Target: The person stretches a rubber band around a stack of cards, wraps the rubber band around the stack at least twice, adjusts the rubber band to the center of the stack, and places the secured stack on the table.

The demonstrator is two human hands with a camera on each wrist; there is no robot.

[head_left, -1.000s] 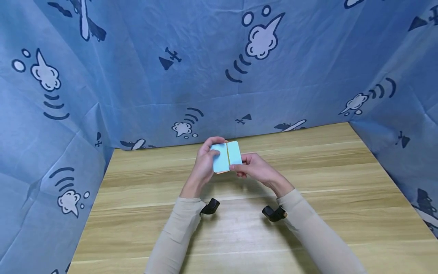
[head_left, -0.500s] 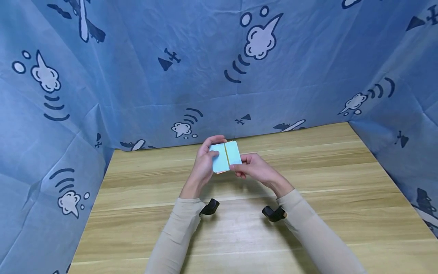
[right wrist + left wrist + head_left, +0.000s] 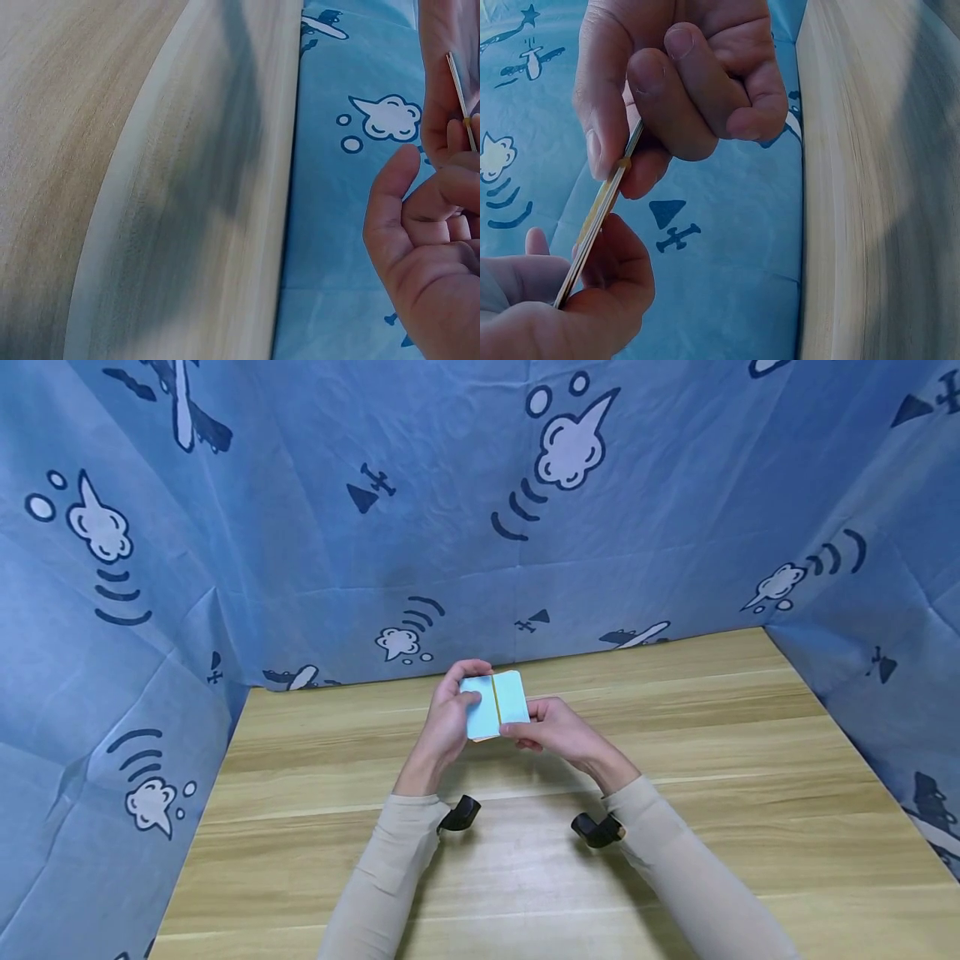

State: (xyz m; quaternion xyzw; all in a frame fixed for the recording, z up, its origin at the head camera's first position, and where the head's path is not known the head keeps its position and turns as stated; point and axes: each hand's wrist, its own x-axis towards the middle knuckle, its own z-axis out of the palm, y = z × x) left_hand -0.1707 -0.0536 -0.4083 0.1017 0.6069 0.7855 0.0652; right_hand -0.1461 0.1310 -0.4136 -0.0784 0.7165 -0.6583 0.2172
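Observation:
A thin stack of light blue cards (image 3: 513,695) is held up over the table in the head view, with a yellow rubber band (image 3: 496,700) around its middle. My left hand (image 3: 446,717) grips the stack's left side, thumb on top and fingers behind. At the lower right part of the stack, my right hand (image 3: 564,732) pinches the band and card edge between thumb and index finger. Edge-on in the left wrist view, the cards (image 3: 592,229) show several thin layers, and the band (image 3: 625,163) lies at the right fingertips. Orange peeks out beneath the stack.
The wood-grain table (image 3: 675,860) spreads under both forearms. Blue printed cloth (image 3: 450,527) hangs at the back and both sides, close behind the hands. Black wrist mounts (image 3: 460,813) sit on both beige sleeves.
The right hand has shifted slightly left along the stack, its thumb now at the band. The band sits a little further left. The left hand keeps its grip, nearly still.

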